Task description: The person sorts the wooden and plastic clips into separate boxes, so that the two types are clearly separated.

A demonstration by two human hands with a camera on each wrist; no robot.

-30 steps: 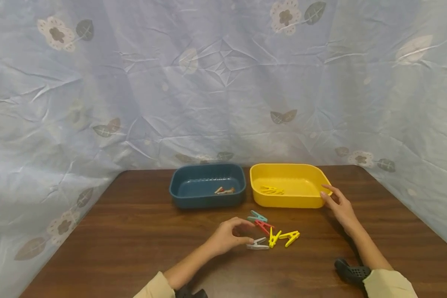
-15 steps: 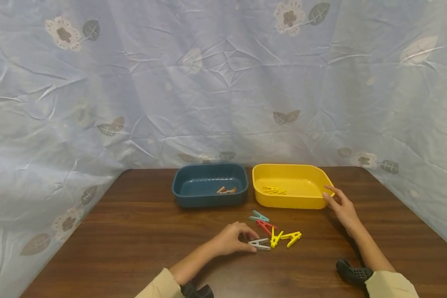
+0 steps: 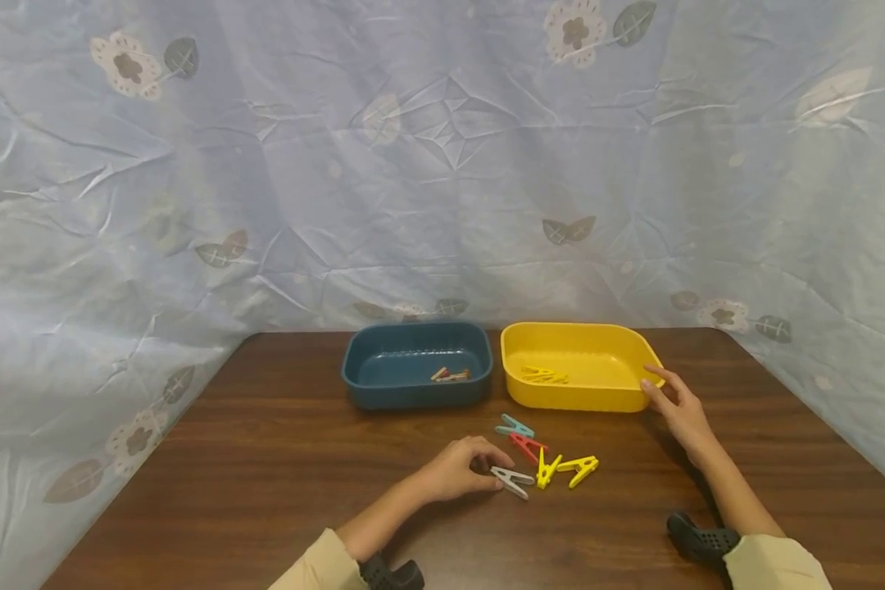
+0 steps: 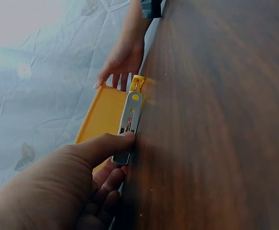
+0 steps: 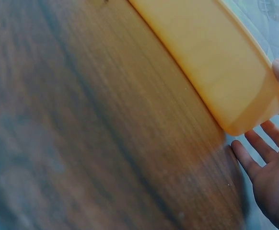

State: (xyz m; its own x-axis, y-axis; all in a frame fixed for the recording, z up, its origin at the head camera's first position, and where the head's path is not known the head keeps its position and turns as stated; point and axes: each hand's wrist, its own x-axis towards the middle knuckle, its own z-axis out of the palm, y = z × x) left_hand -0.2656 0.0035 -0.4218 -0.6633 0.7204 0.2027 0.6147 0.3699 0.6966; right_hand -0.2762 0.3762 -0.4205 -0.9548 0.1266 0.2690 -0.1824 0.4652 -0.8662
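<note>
With thumb and fingers my left hand (image 3: 460,471) pinches a grey clothespin (image 3: 512,482) by one end, low over the table. In the left wrist view that clothespin (image 4: 130,122) is seen edge-on under the thumb. Just right of it lie two yellow clothespins (image 3: 578,469), with a red clothespin (image 3: 527,447) and a teal one (image 3: 515,427) behind. My right hand (image 3: 684,418) holds the front right corner of a yellow bin (image 3: 583,400). In the right wrist view its thumb lies at the rim, while other fingers (image 5: 260,146) spread beside the wall.
Several yellow clothespins (image 3: 542,375) lie inside the yellow bin. Left of it stands a dark blue bin (image 3: 416,398) holding a few small wooden-looking clothespins (image 3: 450,375). Both bins are near the back edge of the brown wooden table (image 3: 265,459), before a floral curtain (image 3: 413,164).
My left hand has closed its thumb and fingers on the grey clothespin, which has turned a little in its grip. The right hand stays at the yellow bin's corner.
</note>
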